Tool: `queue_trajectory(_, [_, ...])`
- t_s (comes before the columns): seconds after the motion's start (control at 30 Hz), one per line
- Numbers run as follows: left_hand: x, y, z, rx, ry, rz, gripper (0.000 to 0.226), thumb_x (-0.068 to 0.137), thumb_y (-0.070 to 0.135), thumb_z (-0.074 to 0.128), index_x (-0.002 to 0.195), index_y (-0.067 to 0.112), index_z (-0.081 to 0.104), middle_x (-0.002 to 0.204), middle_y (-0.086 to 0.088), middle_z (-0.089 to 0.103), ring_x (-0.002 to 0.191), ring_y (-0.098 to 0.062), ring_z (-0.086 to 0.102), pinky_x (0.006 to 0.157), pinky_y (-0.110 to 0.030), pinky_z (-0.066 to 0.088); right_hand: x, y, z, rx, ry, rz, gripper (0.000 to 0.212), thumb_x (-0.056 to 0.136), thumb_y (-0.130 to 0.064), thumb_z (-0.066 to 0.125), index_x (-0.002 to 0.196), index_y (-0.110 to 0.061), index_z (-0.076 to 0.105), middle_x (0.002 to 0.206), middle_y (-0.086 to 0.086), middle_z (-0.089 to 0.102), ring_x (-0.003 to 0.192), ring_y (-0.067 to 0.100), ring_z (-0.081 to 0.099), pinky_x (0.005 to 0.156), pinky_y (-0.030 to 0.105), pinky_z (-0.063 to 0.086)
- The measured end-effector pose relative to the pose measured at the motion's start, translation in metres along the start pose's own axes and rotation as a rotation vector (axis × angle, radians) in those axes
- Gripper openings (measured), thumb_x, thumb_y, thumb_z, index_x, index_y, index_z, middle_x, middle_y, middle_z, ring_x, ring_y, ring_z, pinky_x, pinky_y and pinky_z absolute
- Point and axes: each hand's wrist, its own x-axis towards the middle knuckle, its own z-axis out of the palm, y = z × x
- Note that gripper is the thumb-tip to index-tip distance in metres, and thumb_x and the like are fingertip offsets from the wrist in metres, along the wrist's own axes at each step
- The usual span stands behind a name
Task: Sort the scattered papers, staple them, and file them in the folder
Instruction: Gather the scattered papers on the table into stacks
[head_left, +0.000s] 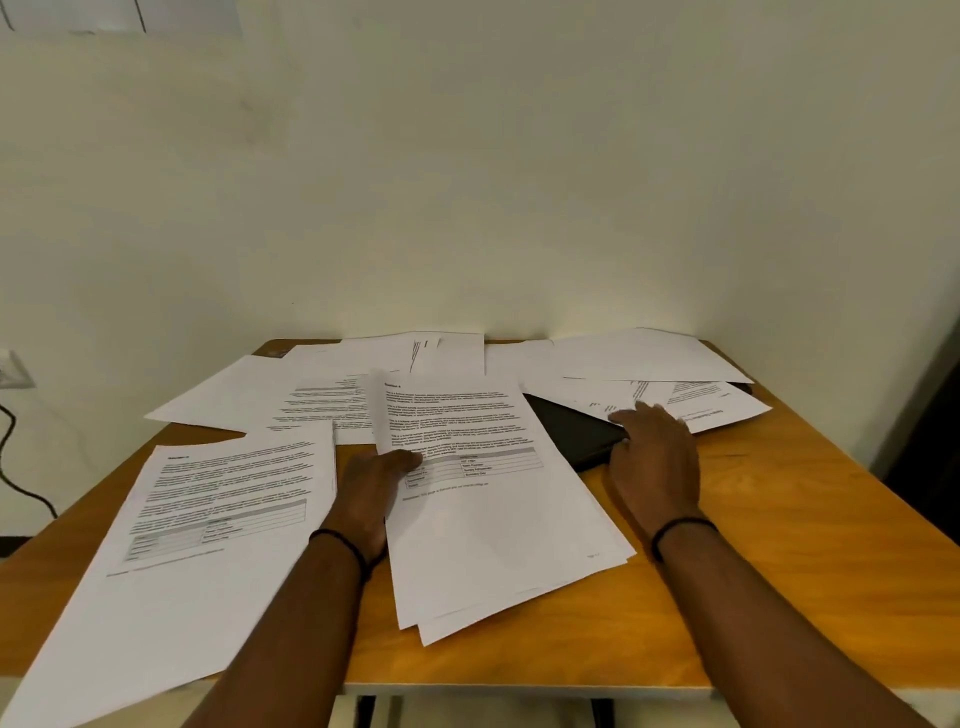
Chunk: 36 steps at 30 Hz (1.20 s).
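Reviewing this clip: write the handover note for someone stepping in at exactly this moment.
Left hand: grips a gathered stack of papers at its left edge.
Right hand: open, resting on the black folder, which lies half buried under loose sheets at the far right.
Another printed pile lies near left; more sheets are scattered at the back.
No stapler visible.
Done: sorting partly.
Left: finish gathering, staple, file.

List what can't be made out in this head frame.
- Black folder: mostly buried under loose papers and the right hand.
- Stapler: none visible.
- Stack in the left hand: print too blurred to read, sheet count unclear.
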Motion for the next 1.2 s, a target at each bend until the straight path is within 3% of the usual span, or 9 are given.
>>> queue_trajectory(0.07, [0.001,-0.001,-0.001,0.007,0.010,0.006,0.020,0.088,-0.001,0.063,0.106,0.007,0.070,0.111,-0.019,0.072,0.105,-0.041,0.066,0.097,-0.054,0.051,0.006,0.001,0.003,-0.179,-0.131,0.038,0.049,0.097,-0.018,0.053,0.145,-0.012,0.045,0.149,0.013,0.047,0.143,0.030,0.034,0.120,0.046,0.017])
queue_trajectory(0.13, [0.001,-0.001,-0.001,0.010,0.009,0.014,0.021,0.088,-0.001,0.063,0.106,0.007,0.070,0.112,-0.020,0.071,0.107,-0.042,0.065,0.097,-0.055,0.051,0.008,-0.003,0.002,-0.323,-0.241,0.068,0.052,0.100,-0.028,0.044,0.150,-0.015,0.034,0.154,0.007,0.040,0.148,0.027,0.024,0.122,0.047,0.007])
queue_trajectory(0.27, [0.000,0.000,0.000,0.003,0.014,0.016,0.024,0.089,-0.002,0.061,0.111,0.005,0.068,0.113,-0.022,0.070,0.106,-0.043,0.065,0.092,-0.050,0.054,-0.004,-0.009,-0.004,-0.425,-0.204,-0.002,0.038,0.098,-0.025,0.049,0.136,-0.025,0.054,0.138,0.001,0.058,0.141,0.024,0.037,0.121,0.050,0.002])
queue_trajectory(0.47, [0.001,-0.001,-0.001,0.005,0.012,0.028,0.026,0.089,-0.002,0.060,0.113,0.005,0.067,0.114,-0.021,0.070,0.108,-0.044,0.064,0.097,-0.055,0.051,-0.013,-0.012,-0.013,-0.395,-0.091,0.014,0.022,0.094,-0.015,0.060,0.111,-0.025,0.071,0.113,0.003,0.068,0.115,0.026,0.051,0.102,0.047,0.024])
queue_trajectory(0.57, [-0.002,0.000,0.000,0.001,0.008,0.047,0.024,0.090,-0.003,0.058,0.111,0.006,0.067,0.114,-0.021,0.070,0.104,-0.042,0.065,0.095,-0.052,0.051,-0.011,-0.008,-0.011,-0.209,0.076,0.006,0.014,0.084,-0.007,0.074,0.093,-0.017,0.077,0.097,0.008,0.073,0.100,0.031,0.062,0.095,0.048,0.036])
queue_trajectory(0.67, [-0.004,-0.001,0.000,-0.010,0.008,0.060,0.027,0.091,-0.002,0.058,0.115,0.006,0.066,0.115,-0.021,0.069,0.105,-0.043,0.065,0.097,-0.055,0.050,-0.014,-0.008,-0.016,-0.056,0.250,-0.026,0.010,0.083,-0.009,0.075,0.090,-0.017,0.075,0.090,0.005,0.074,0.093,0.027,0.064,0.088,0.046,0.042])
queue_trajectory(0.93, [-0.004,-0.003,-0.001,-0.022,0.000,0.078,0.028,0.090,-0.003,0.058,0.114,0.008,0.067,0.118,-0.021,0.069,0.111,-0.044,0.063,0.101,-0.059,0.047,-0.017,-0.015,-0.021,0.248,0.431,-0.018,0.024,0.094,-0.018,0.063,0.117,-0.009,0.066,0.116,0.015,0.068,0.108,0.033,0.061,0.089,0.044,0.050])
queue_trajectory(1.03, [-0.005,-0.001,0.000,-0.007,-0.003,0.086,0.027,0.090,-0.004,0.058,0.112,0.009,0.068,0.117,-0.019,0.070,0.111,-0.043,0.064,0.101,-0.057,0.047,-0.021,-0.022,-0.025,0.329,0.434,0.004,0.031,0.094,-0.025,0.057,0.117,-0.006,0.067,0.116,0.015,0.069,0.108,0.030,0.064,0.090,0.039,0.052])
queue_trajectory(1.2, [-0.003,0.000,0.001,0.042,0.010,0.082,0.026,0.089,-0.006,0.058,0.106,0.009,0.069,0.115,-0.019,0.070,0.108,-0.042,0.065,0.101,-0.056,0.049,-0.014,-0.036,-0.030,0.412,0.426,0.184,0.023,0.096,-0.022,0.060,0.116,-0.012,0.067,0.119,0.010,0.069,0.110,0.027,0.064,0.086,0.027,0.046])
